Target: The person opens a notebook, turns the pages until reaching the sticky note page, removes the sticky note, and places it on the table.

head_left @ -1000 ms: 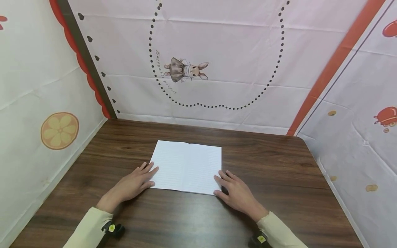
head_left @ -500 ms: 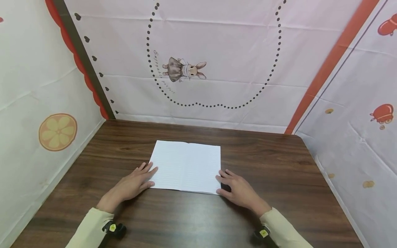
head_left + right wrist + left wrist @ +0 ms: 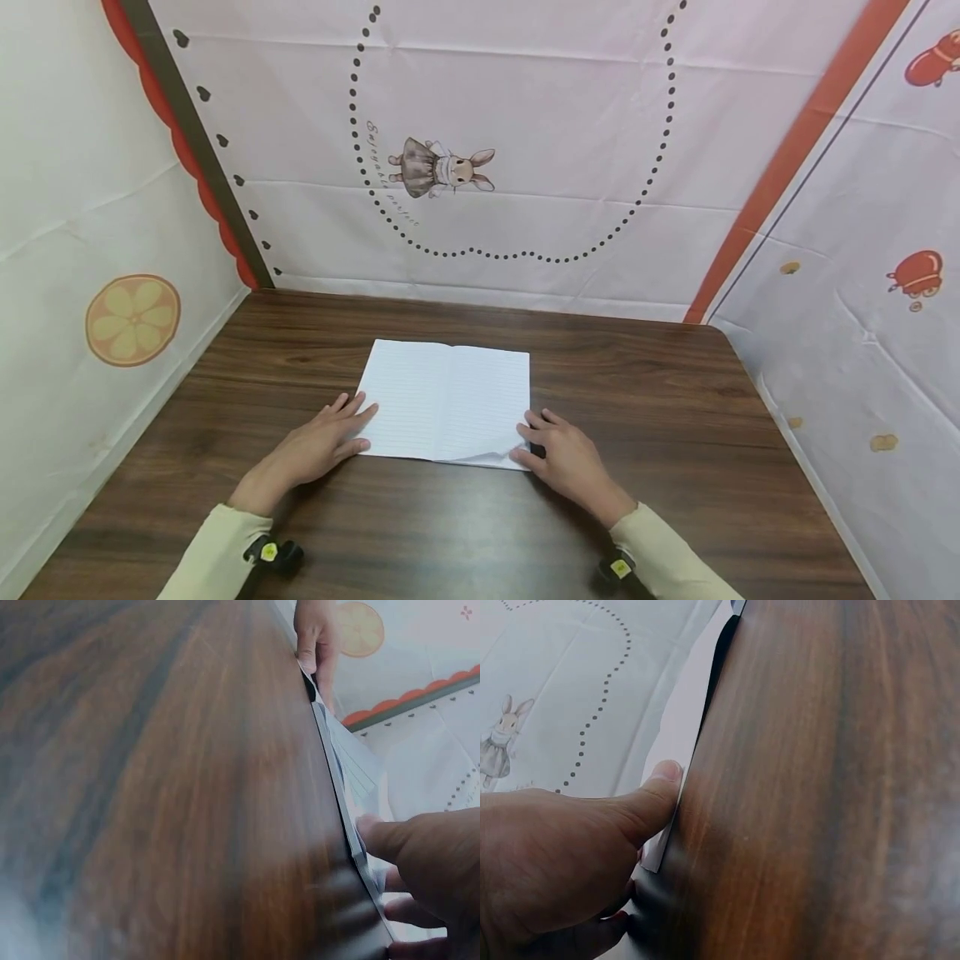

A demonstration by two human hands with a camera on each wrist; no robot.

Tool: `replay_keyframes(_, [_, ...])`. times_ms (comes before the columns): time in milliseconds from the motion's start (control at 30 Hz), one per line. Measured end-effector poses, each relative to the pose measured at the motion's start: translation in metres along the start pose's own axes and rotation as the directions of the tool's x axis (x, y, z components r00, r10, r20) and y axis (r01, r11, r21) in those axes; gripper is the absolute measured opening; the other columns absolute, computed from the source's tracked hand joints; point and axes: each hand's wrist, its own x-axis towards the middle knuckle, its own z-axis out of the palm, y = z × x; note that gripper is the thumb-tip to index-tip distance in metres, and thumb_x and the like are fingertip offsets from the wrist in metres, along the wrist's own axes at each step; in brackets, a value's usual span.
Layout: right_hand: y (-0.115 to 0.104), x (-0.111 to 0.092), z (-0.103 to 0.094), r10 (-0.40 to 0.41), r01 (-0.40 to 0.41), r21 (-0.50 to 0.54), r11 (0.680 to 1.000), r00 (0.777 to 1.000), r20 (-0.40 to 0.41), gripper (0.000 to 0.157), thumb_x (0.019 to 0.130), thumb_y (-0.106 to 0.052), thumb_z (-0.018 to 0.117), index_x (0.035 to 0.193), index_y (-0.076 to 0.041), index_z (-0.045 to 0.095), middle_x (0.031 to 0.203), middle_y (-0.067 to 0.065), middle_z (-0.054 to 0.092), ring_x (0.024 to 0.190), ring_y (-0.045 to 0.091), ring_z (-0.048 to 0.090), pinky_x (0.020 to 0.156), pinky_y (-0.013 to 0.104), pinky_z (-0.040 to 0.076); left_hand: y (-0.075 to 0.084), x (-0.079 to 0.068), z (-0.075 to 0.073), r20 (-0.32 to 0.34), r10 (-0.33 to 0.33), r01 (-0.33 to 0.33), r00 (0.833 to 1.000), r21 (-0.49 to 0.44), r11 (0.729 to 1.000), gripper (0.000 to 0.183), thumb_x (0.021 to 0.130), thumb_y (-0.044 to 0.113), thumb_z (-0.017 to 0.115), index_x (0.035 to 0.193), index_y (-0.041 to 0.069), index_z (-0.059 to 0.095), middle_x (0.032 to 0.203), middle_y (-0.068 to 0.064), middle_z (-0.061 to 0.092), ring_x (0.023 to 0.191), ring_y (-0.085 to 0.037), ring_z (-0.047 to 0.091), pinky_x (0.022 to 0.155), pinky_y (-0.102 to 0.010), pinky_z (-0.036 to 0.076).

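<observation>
An open lined notebook [image 3: 405, 396] lies on the brown wooden table, its blank pages facing up. At its lower left edge rests my left hand [image 3: 315, 450], fingers spread over the margin; in the left wrist view the thumb [image 3: 664, 780] presses on the page near the edge. My right hand [image 3: 570, 462] is at the lower right corner, thumb and fingers pinching a page [image 3: 487, 450] whose bottom edge curls up from the sheets beneath. In the right wrist view that page [image 3: 356, 769] bows upward beside the thumb; the fingertips are partly hidden.
The wooden table [image 3: 637, 375] reaches back to a white cloth wall [image 3: 525, 125] with a printed rabbit. Similar printed cloths stand at left and right. Each wrist wears a black camera strap, below pale yellow sleeves [image 3: 217, 550].
The right hand first slid slightly outward, then back inward, and the lower right page corner has lifted and curled. The left hand stays in place on the notebook. The view has shifted slightly.
</observation>
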Motion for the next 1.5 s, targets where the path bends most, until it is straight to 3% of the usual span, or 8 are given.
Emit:
replay_keyframes(433, [-0.001,-0.003,0.003,0.000,0.001,0.001,1.000,0.999,-0.032,0.053,0.092,-0.048,0.072,0.131,-0.012,0.071,0.144,0.011,0.060,0.137,0.041,0.052,0.104,0.058,0.049,0.002,0.008,-0.004,-0.063,0.032,-0.026,0.997,0.104,0.994,0.057,0.101,0.036,0.065,0.148,0.004,0.054,0.157,-0.024,0.042,0.148,-0.046,0.033,0.118,-0.063,0.028])
replay_keyframes(567, [0.000,-0.002,0.003,0.001,-0.001,-0.002,1.000,1.000,-0.025,0.053,0.092,-0.048,0.073,0.131,-0.012,0.071,0.144,0.012,0.060,0.137,0.041,0.052,0.104,0.058,0.049,0.019,0.019,-0.007,-0.158,0.080,-0.048,0.984,0.192,0.980,0.054,0.101,0.037,0.064,0.142,0.003,0.059,0.151,-0.024,0.051,0.144,-0.044,0.041,0.119,-0.059,0.029])
replay_keyframes(767, [0.000,-0.001,0.001,-0.003,0.003,0.002,1.000,1.000,-0.031,0.053,0.092,-0.048,0.072,0.131,-0.012,0.071,0.144,0.012,0.060,0.137,0.041,0.052,0.104,0.058,0.049,0.064,0.045,-0.005,-0.261,0.219,-0.163,0.940,0.221,0.962,0.052,0.100,0.042,0.064,0.136,0.005,0.064,0.144,-0.017,0.060,0.137,-0.039,0.052,0.113,-0.055,0.041])
replay_keyframes(867, [0.000,0.000,0.000,-0.011,0.011,0.007,1.000,1.000,-0.029,0.054,0.092,-0.048,0.072,0.132,-0.012,0.071,0.144,0.012,0.060,0.136,0.042,0.052,0.104,0.058,0.049,0.087,0.057,0.001,-0.233,0.270,-0.220,0.934,0.220,0.950,0.054,0.099,0.049,0.063,0.135,0.009,0.066,0.143,-0.012,0.061,0.136,-0.034,0.054,0.112,-0.050,0.043])
replay_keyframes(1000, [0.000,0.001,0.001,-0.003,0.003,0.005,1.000,1.000,-0.013,0.054,0.092,-0.048,0.072,0.132,-0.013,0.070,0.145,0.011,0.060,0.137,0.041,0.052,0.104,0.058,0.049,0.112,0.072,0.014,-0.133,0.329,-0.294,0.935,0.231,0.928,0.059,0.098,0.058,0.060,0.136,0.013,0.065,0.143,-0.008,0.061,0.136,-0.029,0.054,0.113,-0.047,0.044])
replay_keyframes(1100, [0.000,0.002,0.001,-0.004,0.004,0.005,1.000,1.000,-0.003,0.054,0.092,-0.048,0.072,0.133,-0.013,0.070,0.145,0.011,0.059,0.137,0.041,0.052,0.104,0.058,0.049,0.124,0.081,0.026,-0.069,0.380,-0.351,0.922,0.263,0.899,0.061,0.096,0.061,0.059,0.135,0.014,0.066,0.141,-0.006,0.062,0.135,-0.028,0.055,0.112,-0.046,0.044])
replay_keyframes(1333, [0.002,0.001,0.001,0.001,-0.001,0.015,1.000,1.000,0.001,0.054,0.093,-0.048,0.071,0.134,-0.013,0.069,0.146,0.011,0.058,0.139,0.040,0.050,0.104,0.059,0.048,0.135,0.099,0.055,0.007,0.467,-0.441,0.884,0.345,0.829,0.059,0.096,0.063,0.058,0.130,0.016,0.068,0.135,-0.003,0.065,0.130,-0.023,0.058,0.109,-0.041,0.047])
replay_keyframes(1500, [0.001,-0.001,0.001,0.001,-0.001,0.018,1.000,1.000,0.012,0.054,0.093,-0.048,0.071,0.135,-0.013,0.068,0.147,0.010,0.058,0.139,0.040,0.049,0.104,0.059,0.048,0.139,0.104,0.059,0.027,0.471,-0.446,0.882,0.377,0.812,0.054,0.096,0.060,0.061,0.129,0.017,0.069,0.136,-0.003,0.065,0.130,-0.022,0.058,0.108,-0.041,0.048])
